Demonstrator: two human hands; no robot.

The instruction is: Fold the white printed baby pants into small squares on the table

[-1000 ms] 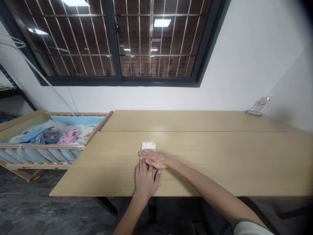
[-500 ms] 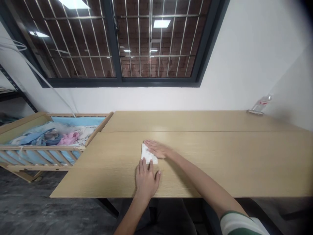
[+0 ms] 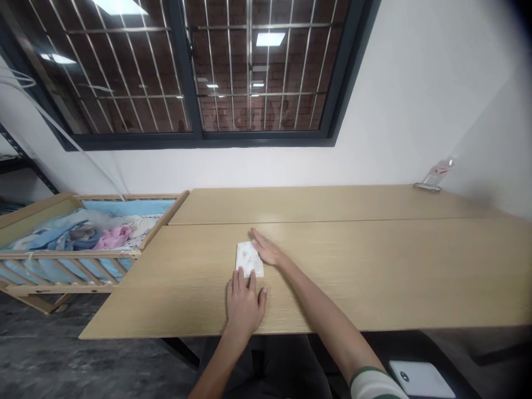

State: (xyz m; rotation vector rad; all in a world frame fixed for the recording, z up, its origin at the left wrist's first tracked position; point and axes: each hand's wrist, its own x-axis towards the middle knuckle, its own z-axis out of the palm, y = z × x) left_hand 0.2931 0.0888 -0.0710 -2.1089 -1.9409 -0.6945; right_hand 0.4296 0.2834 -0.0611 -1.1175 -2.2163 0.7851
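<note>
Folded white paper (image 3: 249,259) flat on wooden table (image 3: 353,288), between your fingertips. Left hand (image 3: 245,306): fingers spread, tips at near edge. Right hand (image 3: 268,250): fingers together, beside far corner; no pinch. Risk: uneven press slides paper. Wooden crib (image 3: 70,255) well left of fingers: blue bedding (image 3: 45,235), pink cloth (image 3: 112,238).

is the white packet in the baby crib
No, the white packet lies on the wooden table top, and the wooden crib stands off to the left of the table.
</note>
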